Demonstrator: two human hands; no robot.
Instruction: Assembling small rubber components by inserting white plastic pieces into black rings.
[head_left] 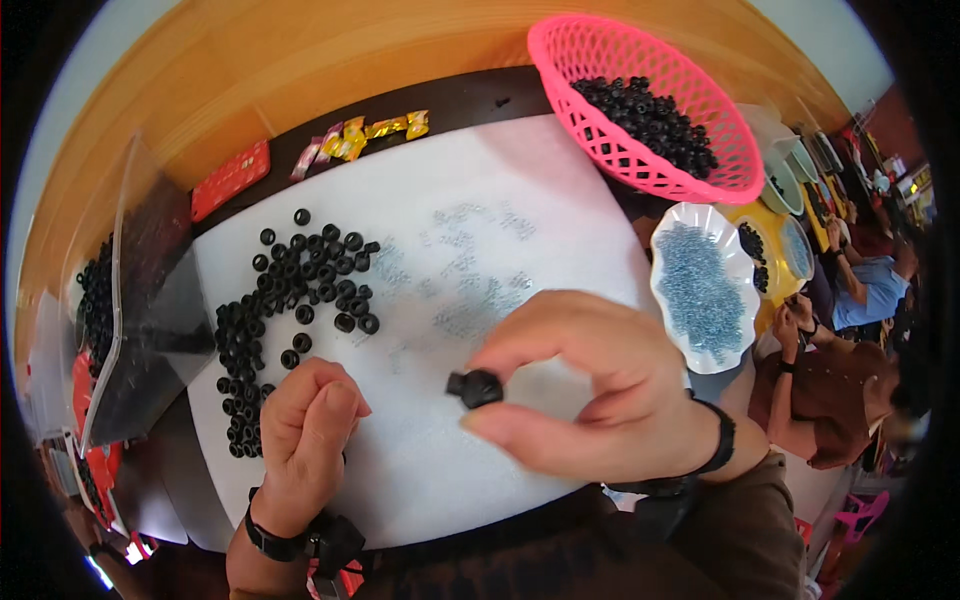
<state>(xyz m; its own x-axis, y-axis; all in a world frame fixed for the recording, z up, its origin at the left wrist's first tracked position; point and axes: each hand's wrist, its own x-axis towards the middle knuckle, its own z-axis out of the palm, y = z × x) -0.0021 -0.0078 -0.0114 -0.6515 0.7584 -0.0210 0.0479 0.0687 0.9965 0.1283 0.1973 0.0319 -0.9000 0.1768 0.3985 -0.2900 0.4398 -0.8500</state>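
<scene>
My right hand (610,390) pinches a small black knob-like part (478,388) between thumb and forefinger, raised above the white mat (420,490). The part is round with a short stub at its left side. My left hand (315,425) is closed near the mat's left front, its fingers curled in; whatever may be inside them is hidden. Just beyond it spreads a loose pile of black ring-shaped parts (325,270), running down the mat's left side. Tiny clear pieces (465,260) lie scattered over the mat's middle and far part.
A pink woven basket (555,75) of black parts stands far right. Beside it, a white scalloped dish (660,245) holds tiny bluish pieces. At left stands a clear plastic bin (125,330). Wrapped sweets (350,138) and a red packet (230,180) lie behind. Other people sit at right.
</scene>
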